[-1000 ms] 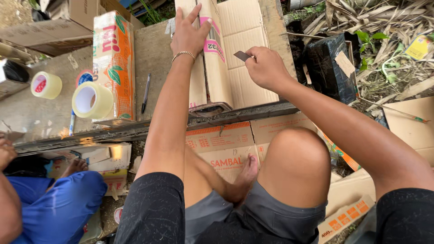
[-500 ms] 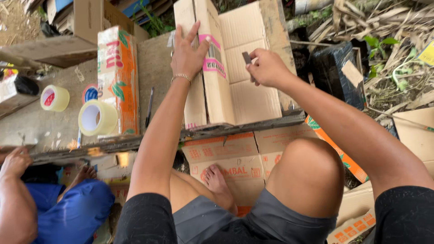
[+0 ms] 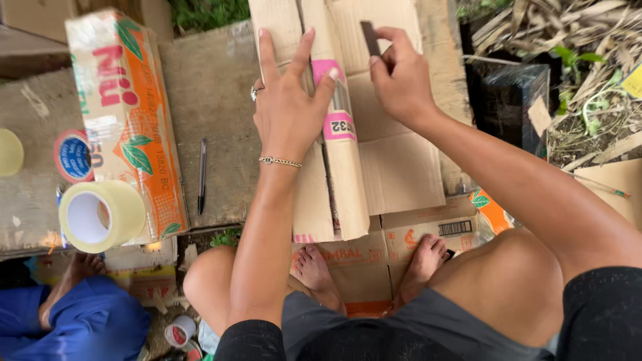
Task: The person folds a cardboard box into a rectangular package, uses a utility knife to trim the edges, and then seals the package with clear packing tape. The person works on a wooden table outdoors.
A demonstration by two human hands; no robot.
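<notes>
A brown cardboard box (image 3: 394, 167) with a pink label lies flat on a grey slab (image 3: 214, 100) in front of me. My left hand (image 3: 289, 100) presses flat on the box, fingers spread, with a ring and a thin bracelet. My right hand (image 3: 401, 77) pinches a small dark blade-like piece (image 3: 369, 39) over the box's upper part. A taped seam runs down the box between both hands.
An orange and white printed carton (image 3: 127, 113) stands at the left, with a clear tape roll (image 3: 100, 214) leaning on it and a pen (image 3: 202, 175) beside it. Another person's blue-clad leg (image 3: 87, 321) is at bottom left. A black crate (image 3: 515, 93) and dry leaves lie right.
The view has tilted downward and drawn closer. My left hand stays flat on the box, and my right hand with the dark piece has shifted slightly over the box top.
</notes>
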